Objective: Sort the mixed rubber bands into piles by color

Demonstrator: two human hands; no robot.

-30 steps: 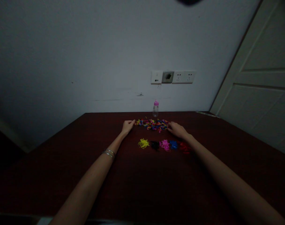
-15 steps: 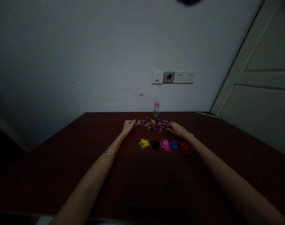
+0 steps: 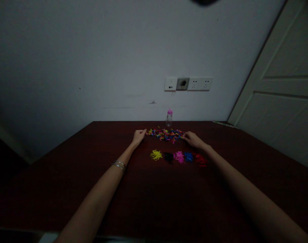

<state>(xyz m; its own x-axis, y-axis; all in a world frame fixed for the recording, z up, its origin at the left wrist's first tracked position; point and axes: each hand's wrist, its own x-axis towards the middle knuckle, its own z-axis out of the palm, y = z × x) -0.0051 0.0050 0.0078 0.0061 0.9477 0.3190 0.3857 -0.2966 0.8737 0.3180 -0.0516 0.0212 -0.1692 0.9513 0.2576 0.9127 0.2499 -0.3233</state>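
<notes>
A mixed pile of small coloured rubber bands (image 3: 166, 135) lies toward the back of the table. At its left end is my left hand (image 3: 138, 136), fingers closed in a pinch; whatever they hold, if anything, is too small to tell. My right hand (image 3: 192, 139) is at the right end of the pile with its fingertips together at the outer bands; what is between them is hidden. Nearer me, sorted heaps lie in a row: yellow bands (image 3: 156, 155), black bands (image 3: 168, 157), pink bands (image 3: 179, 157), blue bands (image 3: 188, 156) and red bands (image 3: 201, 160), close to my right forearm.
Behind the pile, near the wall, stands a small clear bottle with a pink cap (image 3: 169, 118). The dark red table (image 3: 144, 195) reaches the wall, where sockets (image 3: 199, 84) are mounted. A pale panelled door (image 3: 278, 91) is on the right.
My right hand has shifted slightly to the right along the pile's edge. My left hand and the sorted heaps look the same.
</notes>
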